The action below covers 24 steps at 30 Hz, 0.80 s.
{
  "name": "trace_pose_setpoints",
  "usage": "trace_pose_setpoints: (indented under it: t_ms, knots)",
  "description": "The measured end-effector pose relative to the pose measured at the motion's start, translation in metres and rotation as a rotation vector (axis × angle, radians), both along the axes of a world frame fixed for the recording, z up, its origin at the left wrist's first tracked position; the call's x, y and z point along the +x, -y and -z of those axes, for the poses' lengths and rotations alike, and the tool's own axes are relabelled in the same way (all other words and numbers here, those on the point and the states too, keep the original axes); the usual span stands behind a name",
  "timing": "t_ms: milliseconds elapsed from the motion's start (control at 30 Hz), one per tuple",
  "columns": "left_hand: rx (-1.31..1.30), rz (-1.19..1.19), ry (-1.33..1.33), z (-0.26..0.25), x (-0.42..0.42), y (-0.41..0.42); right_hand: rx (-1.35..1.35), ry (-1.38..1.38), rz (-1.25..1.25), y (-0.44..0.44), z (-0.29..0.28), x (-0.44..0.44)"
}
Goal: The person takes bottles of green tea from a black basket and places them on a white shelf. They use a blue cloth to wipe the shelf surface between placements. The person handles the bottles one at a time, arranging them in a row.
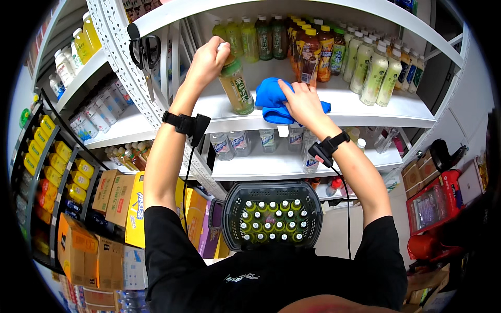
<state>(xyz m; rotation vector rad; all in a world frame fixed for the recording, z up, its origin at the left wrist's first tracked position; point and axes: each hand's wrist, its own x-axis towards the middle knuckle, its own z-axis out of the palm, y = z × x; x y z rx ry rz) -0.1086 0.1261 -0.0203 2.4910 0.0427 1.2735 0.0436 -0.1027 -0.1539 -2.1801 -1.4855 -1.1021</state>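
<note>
My left hand (207, 60) grips the cap end of a green-labelled tea bottle (237, 90), which tilts slightly, its base at the white metal shelf (242, 120). My right hand (301, 99) presses on a folded blue cloth (274, 98) lying near the shelf's front edge, just right of the bottle. Behind the bottle stand yellow-green drink bottles (248, 41) and dark-green ones (264, 39). Beyond the cloth are rows of amber tea bottles with yellow caps (309, 54). Part of the cloth is hidden under my right hand.
Pale-green bottles (373, 76) fill the shelf's right side. Clear bottles (223, 145) stand on the shelf below. A black plastic basket (231, 195) holding several white-capped bottles sits before me. Scissors (146, 58) hang on the left post. Cardboard boxes (119, 199) are stacked at left.
</note>
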Motion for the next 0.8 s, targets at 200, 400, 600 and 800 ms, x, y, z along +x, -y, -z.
trace_pose_setpoints:
  t_ms: [200, 400, 600, 800]
  knots:
    - [-0.080, 0.073, 0.082, 0.012, 0.025, -0.041, -0.236, 0.032, 0.139, -0.014, -0.027, 0.007]
    - [-0.108, 0.286, -0.032, 0.025, 0.038, -0.041, 0.019, 0.138, -0.218, -0.042, -0.118, -0.030]
    - [-0.296, 0.251, -0.059, 0.068, 0.021, -0.042, -0.100, 0.216, -0.245, -0.085, -0.142, -0.049]
    - [-0.201, -0.038, -0.268, 0.138, -0.029, -0.049, -0.132, 0.225, -0.151, -0.107, -0.133, -0.065]
